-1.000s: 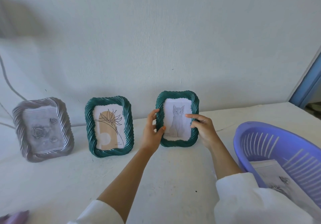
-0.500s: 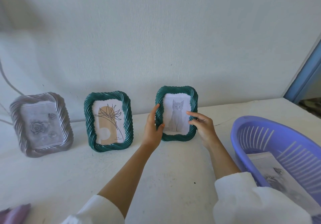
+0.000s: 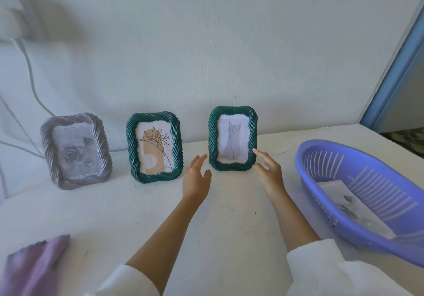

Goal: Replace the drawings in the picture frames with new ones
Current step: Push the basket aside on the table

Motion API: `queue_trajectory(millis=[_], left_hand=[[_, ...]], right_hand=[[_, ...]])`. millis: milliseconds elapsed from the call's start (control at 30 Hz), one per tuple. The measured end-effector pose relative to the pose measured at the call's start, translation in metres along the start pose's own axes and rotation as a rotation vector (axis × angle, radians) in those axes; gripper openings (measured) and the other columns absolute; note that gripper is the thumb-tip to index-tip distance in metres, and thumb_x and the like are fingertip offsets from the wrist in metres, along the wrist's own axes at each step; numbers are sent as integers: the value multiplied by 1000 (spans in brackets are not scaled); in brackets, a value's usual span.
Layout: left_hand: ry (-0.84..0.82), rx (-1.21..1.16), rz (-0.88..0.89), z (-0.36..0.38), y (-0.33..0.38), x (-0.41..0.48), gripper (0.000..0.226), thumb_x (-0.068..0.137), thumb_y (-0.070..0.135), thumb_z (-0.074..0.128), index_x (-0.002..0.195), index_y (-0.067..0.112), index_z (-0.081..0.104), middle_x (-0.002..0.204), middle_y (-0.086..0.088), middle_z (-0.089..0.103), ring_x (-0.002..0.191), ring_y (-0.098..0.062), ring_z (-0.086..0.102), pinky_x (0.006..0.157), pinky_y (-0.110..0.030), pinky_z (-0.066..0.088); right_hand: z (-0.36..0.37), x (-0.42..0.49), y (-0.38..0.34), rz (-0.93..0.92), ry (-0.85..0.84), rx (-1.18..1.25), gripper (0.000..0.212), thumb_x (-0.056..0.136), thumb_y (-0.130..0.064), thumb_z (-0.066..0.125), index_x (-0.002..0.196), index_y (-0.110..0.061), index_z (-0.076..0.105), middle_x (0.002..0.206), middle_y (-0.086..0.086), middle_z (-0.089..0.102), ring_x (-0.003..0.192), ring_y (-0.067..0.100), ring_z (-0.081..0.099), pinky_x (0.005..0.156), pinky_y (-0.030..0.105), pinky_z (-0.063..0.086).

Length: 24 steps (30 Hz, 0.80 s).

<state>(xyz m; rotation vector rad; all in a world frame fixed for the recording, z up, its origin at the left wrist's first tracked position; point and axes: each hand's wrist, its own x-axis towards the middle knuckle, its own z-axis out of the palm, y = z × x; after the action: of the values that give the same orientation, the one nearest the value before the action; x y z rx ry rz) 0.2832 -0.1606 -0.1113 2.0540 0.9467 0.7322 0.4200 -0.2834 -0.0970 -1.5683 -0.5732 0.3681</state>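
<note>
Three ribbed picture frames stand upright along the wall on a white table [image 3: 218, 227]. A silver frame [image 3: 76, 150] at the left shows a grey rose drawing. In the middle, a green frame [image 3: 154, 147] holds a flower sketch on tan and white. The right green frame [image 3: 232, 138] holds a grey cat drawing. My left hand [image 3: 196, 177] hovers just left of the cat frame, fingers spread, holding nothing. My right hand [image 3: 267, 169] is at that frame's lower right corner, fingers apart, with a fingertip at or near the rim.
A purple slotted plastic basket [image 3: 358, 194] sits at the right with loose drawing sheets [image 3: 353, 206] inside. A mauve cloth [image 3: 34, 266] lies at the near left. White cables [image 3: 29, 70] run down the wall at left. A blue door frame [image 3: 399, 64] stands at the far right.
Both hands have let go of the cat frame and drawn back slightly; the frame now stands on its own by the wall.
</note>
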Motion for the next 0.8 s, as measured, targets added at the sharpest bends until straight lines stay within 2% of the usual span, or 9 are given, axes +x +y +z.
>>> queue_trajectory(millis=[100,267,533,667,800], left_hand=[[9,133,-34,-11,-4,-18,46,94,18,49,139,22,42,152,-3,31,140,-22,28,113,-36,26],[9,339,-84,-30,-11,-52,44,95,27,46,139,25,41,152,-4,31,140,-25,26,115,-41,26],[19,387,-153,-50,-13,-136,44,95,27,45,138,27,41,151,-3,31,139,-24,26,115,-38,24],[17,368,-180,-50,-10,-167,41,93,24,46,134,26,46,146,-2,36,134,-24,32,110,-36,29],[-12,390,-183,-44,-7,-187,40,93,24,43,134,27,46,147,-1,34,135,-22,29,111,-36,24]], right_hand=[[6,-21,-1,-8,-14,-220,47,87,-6,49,129,-26,51,151,0,31,133,10,35,92,18,33],[17,-60,-6,-27,-208,-460,53,85,-13,50,136,-26,42,150,-4,32,135,14,35,109,31,33],[7,-140,-4,-45,-416,-656,52,88,-17,51,138,-23,39,153,0,27,139,15,28,114,30,21],[-8,-169,1,-84,-367,-773,50,88,-15,49,137,-21,42,152,4,28,138,17,30,115,32,18],[-31,-179,10,-79,-177,-887,48,87,-12,48,135,-18,45,151,5,31,136,18,34,113,29,23]])
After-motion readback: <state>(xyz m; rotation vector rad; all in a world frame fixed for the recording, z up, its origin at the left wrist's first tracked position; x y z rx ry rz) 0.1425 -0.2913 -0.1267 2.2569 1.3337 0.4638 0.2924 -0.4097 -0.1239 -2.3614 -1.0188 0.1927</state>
